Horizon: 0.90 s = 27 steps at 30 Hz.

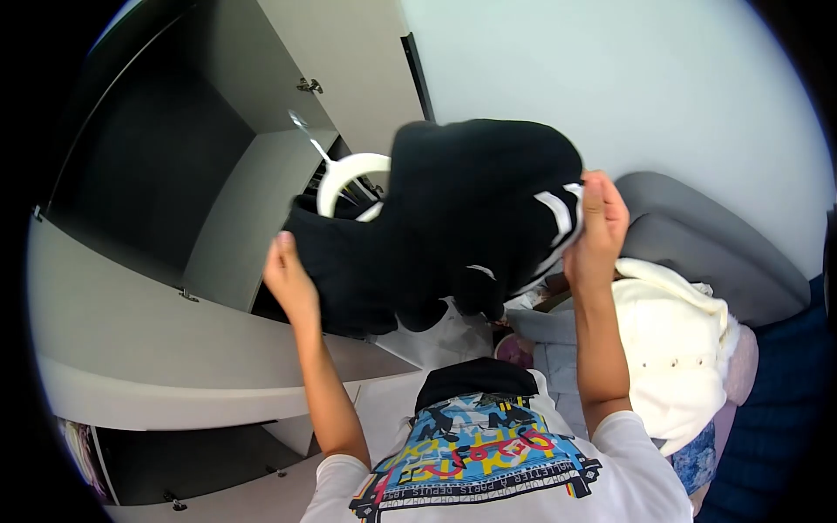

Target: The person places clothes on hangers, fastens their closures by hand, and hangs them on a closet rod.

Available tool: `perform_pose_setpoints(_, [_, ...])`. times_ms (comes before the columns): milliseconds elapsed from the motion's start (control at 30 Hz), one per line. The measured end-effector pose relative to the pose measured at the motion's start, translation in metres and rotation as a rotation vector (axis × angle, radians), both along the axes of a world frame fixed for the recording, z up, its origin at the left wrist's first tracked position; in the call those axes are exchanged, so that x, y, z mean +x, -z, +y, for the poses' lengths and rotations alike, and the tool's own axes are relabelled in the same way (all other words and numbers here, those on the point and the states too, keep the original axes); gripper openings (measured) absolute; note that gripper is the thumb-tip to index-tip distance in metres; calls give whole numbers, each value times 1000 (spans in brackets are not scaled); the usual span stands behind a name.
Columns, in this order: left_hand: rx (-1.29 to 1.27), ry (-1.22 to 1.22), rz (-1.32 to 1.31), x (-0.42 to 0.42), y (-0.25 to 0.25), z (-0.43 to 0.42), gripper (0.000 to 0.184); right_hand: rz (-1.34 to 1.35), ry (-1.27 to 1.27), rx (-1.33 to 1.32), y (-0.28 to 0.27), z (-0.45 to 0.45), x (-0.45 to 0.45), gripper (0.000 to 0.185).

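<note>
A black garment (462,209) with white stripes near its right end is stretched in the air between my two hands. My left hand (290,277) is closed on its left edge. At the striped end, my right hand (599,218) pinches the cloth between thumb and fingers. A white hanger (353,167) with a metal hook pokes out of the top of the garment, and its lower part is hidden by the black cloth. Folds hang down in the middle, above my lap.
An open wardrobe (218,187) with a dark interior stands on the left, its door (349,61) swung out. Below it is an open lower compartment (200,462). To the right, a cream fluffy coat (667,349) lies by a grey cushioned backrest (697,235).
</note>
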<state>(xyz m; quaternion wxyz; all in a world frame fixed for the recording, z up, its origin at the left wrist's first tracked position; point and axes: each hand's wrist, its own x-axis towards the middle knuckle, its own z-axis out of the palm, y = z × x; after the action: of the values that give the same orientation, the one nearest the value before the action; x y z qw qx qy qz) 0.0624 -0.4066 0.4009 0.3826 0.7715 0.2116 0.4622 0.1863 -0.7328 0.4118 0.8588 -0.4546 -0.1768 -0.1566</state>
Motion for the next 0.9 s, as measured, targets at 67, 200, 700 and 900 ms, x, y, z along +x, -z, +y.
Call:
perform_pose_setpoints(67, [-23, 120, 74, -7, 14, -15, 33, -50, -271, 80, -12, -10, -7, 29])
perform_pose_setpoints(200, [616, 60, -86, 1, 7, -80, 39, 23, -525, 148, -18, -7, -23, 28])
perform_pose_setpoints(700, [116, 835, 162, 28, 53, -124, 59, -48, -224, -241, -25, -56, -43, 30])
perform_pose_setpoints(900, [416, 755, 287, 20, 39, -121, 55, -185, -8, -455, -23, -60, -49, 29])
